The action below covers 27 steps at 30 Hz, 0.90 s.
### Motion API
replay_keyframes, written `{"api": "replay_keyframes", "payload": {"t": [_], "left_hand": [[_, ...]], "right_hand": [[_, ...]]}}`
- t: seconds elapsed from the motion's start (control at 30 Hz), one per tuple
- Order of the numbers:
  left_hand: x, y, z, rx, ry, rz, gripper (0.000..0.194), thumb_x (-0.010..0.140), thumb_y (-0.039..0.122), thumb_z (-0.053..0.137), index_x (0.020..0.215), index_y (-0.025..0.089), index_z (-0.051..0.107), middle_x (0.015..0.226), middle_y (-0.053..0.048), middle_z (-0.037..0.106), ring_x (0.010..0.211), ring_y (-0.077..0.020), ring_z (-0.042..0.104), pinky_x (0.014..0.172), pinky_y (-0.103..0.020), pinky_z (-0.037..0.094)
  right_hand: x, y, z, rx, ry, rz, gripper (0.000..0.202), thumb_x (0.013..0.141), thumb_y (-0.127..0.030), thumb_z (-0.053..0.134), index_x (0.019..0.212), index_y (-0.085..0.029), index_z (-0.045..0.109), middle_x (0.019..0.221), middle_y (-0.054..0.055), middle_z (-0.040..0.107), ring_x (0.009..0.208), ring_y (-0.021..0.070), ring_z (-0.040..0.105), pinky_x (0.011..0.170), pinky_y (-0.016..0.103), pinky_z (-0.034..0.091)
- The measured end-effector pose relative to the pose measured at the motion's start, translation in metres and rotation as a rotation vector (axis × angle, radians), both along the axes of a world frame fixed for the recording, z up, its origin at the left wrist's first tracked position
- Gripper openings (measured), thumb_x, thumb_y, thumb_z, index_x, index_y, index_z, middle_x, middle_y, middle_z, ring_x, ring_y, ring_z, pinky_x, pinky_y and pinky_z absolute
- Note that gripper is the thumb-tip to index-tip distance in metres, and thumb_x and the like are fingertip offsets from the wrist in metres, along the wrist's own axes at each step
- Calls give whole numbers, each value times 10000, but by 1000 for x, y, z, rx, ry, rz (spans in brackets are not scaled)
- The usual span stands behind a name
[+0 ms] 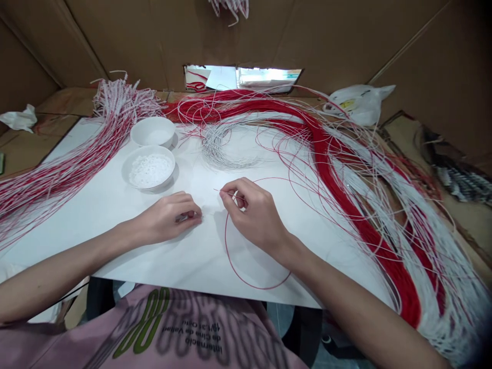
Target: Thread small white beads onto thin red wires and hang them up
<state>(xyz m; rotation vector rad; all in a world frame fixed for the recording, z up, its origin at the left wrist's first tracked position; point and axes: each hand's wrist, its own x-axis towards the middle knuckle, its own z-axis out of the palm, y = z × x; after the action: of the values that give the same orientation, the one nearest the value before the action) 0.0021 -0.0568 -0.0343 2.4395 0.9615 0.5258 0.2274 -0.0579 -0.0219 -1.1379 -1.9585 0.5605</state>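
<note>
My right hand (257,215) pinches a thin red cord (227,248) between thumb and fingertips. A short end of the cord points left past the fingers, and the rest loops over the white tabletop (192,264) beneath my wrist. To the left, my left hand (171,218) rests low over the table with thumb and fingers pressed together. Whatever those fingertips hold is too small to name. Just beyond this hand stands a white bowl (126,177) filled with tiny white pieces (150,170). A second white bowl (134,137) sits behind it, its contents hard to make out.
A thick bundle of red cords (326,164) curves along the back and right, beside white cords (407,246). Red-and-white strands (88,154) lie at left. A coil of pale wire-like strands (215,146) lies mid-table. Cardboard walls (326,41) enclose the back; a plastic bag (361,105) is at back right.
</note>
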Motion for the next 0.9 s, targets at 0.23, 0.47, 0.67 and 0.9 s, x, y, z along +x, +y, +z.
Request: {"api": "replay_keyframes", "payload": {"t": [0.23, 0.47, 0.67, 0.9], "left_hand": [[0, 1, -7, 16, -47, -2, 168, 921, 256, 564, 986, 186, 702, 832, -63, 642, 777, -167, 586, 691, -282, 470], [1, 0, -9, 28, -74, 12, 180, 925, 225, 545, 960, 190, 719, 844, -66, 656, 785, -165, 594, 696, -284, 484], [1, 1, -6, 29, -84, 6, 190, 929, 196, 519, 955, 179, 707, 869, -76, 677, 826, -175, 611, 728, -295, 495], [7, -4, 14, -392, -464, 333, 134, 820, 294, 703, 850, 165, 716, 819, -51, 741, 765, -171, 703, 701, -270, 568]], "right_hand": [[0, -1, 2, 18, -15, -4, 95, 892, -142, 563, 818, -191, 593, 771, 3, 613, 628, 119, 494, 591, 260, 400], [-1, -1, 1, 12, -23, 7, 89, 896, -143, 563, 829, -190, 599, 780, 3, 616, 636, 118, 505, 599, 259, 408], [-1, -2, 2, 2, -23, 28, 84, 893, -150, 562, 831, -190, 601, 778, 7, 614, 653, 120, 528, 606, 259, 432], [-2, -9, 8, 11, 134, 168, 72, 901, -154, 536, 887, -191, 596, 889, 37, 673, 759, 132, 617, 575, 246, 507]]}}
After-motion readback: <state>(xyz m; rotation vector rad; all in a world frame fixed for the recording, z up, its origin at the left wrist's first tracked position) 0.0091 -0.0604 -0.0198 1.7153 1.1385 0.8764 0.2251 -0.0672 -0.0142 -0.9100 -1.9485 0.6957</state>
